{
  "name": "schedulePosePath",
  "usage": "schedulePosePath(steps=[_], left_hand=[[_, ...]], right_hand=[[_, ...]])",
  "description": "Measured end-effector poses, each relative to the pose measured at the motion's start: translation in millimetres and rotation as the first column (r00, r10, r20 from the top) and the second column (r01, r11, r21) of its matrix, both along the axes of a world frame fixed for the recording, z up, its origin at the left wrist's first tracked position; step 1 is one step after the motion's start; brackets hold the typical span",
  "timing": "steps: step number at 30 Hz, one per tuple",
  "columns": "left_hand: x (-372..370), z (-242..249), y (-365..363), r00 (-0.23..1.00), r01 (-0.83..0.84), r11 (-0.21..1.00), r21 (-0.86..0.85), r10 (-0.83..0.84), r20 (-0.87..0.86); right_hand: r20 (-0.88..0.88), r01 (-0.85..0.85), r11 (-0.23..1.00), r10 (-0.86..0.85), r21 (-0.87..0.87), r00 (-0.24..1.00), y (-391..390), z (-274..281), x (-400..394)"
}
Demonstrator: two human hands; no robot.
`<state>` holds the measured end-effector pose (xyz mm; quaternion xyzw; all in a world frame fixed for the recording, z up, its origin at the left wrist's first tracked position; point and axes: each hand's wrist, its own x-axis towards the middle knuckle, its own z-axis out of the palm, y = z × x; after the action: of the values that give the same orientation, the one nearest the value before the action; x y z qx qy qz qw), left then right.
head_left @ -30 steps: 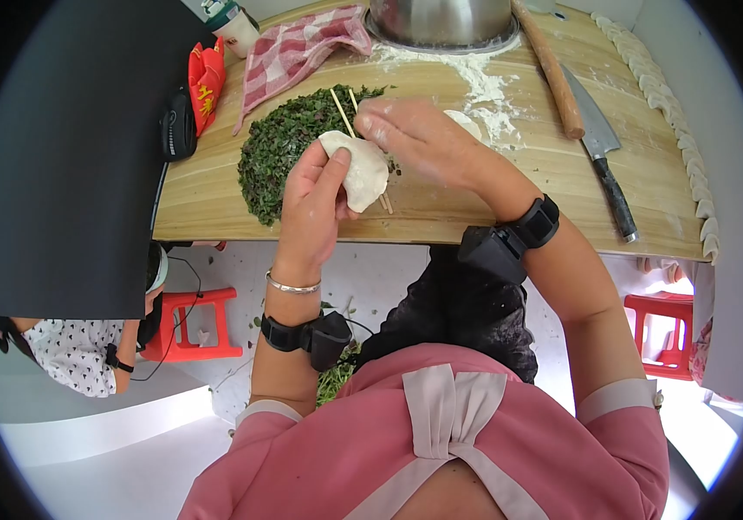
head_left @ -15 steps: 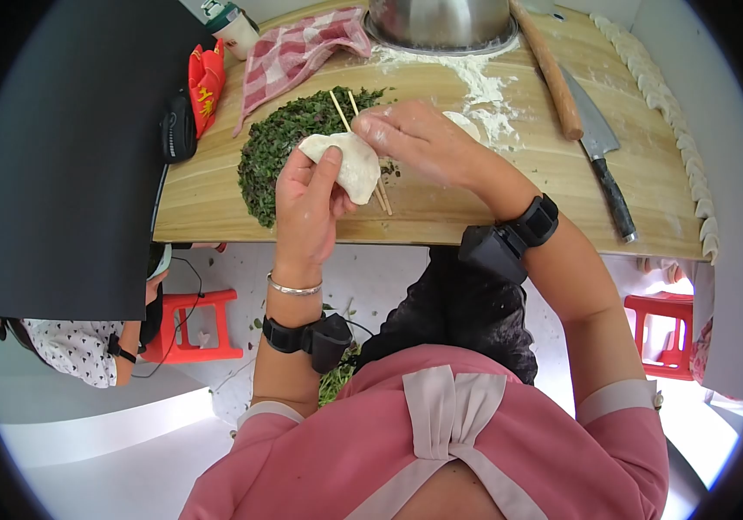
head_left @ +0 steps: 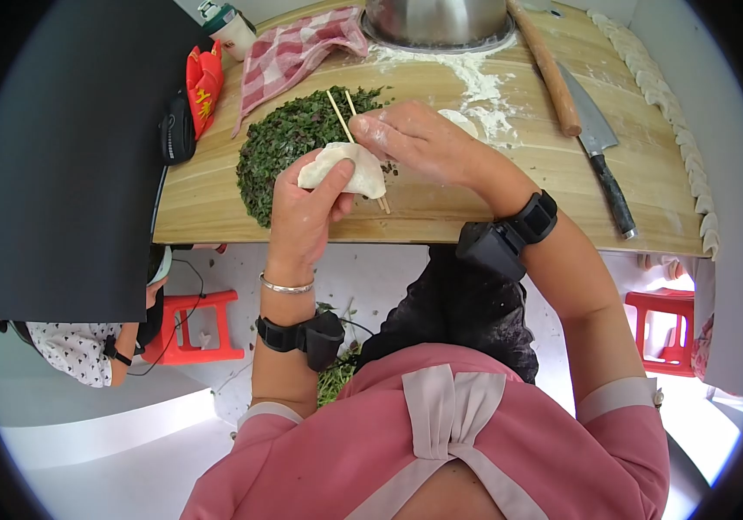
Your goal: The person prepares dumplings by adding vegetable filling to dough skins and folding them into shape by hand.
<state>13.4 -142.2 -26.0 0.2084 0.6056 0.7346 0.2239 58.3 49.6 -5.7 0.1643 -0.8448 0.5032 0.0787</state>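
My left hand point(head_left: 306, 204) pinches a folded, half-moon piece of white dough point(head_left: 356, 170), with the thumb on top. Just above the dough's right end is my right hand point(head_left: 415, 139), its fingers curled together and floury; whether they grip anything is hidden. A pair of light chopsticks point(head_left: 340, 116) runs behind the dough, tips over the greens and other ends below the dough. To the left and behind lies a heap of chopped dark green leaves point(head_left: 272, 147). A round dough wrapper point(head_left: 460, 122) lies on the wooden table point(head_left: 441, 217) beyond my right wrist.
A metal pot point(head_left: 439, 22) stands at the back beside spilled flour point(head_left: 480, 82). Right of it lie a rolling pin point(head_left: 549, 74), a cleaver point(head_left: 601, 143) and a row of dumplings point(head_left: 666, 104). At left are a checked cloth point(head_left: 293, 56) and a bottle point(head_left: 231, 33). A person point(head_left: 77, 351) is at lower left.
My left hand has turned the dough so that it lies more level, its fold facing up, and moved slightly down. My right hand has shifted slightly left.
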Motion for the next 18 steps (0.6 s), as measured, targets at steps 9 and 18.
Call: schedulePosePath(steps=[9, 18], left_hand=[[-2, 9, -3, 0.989, 0.143, 0.986, -0.083, -0.145, -0.023], [-1, 6, 1, 0.998, 0.070, 0.997, -0.032, -0.070, -0.002]], right_hand=[[-0.350, -0.030, 0.992, 0.072, 0.123, 0.934, -4, -6, -2], [-0.189, 0.012, 0.999, -0.005, 0.038, 0.982, -1, -7, -4]])
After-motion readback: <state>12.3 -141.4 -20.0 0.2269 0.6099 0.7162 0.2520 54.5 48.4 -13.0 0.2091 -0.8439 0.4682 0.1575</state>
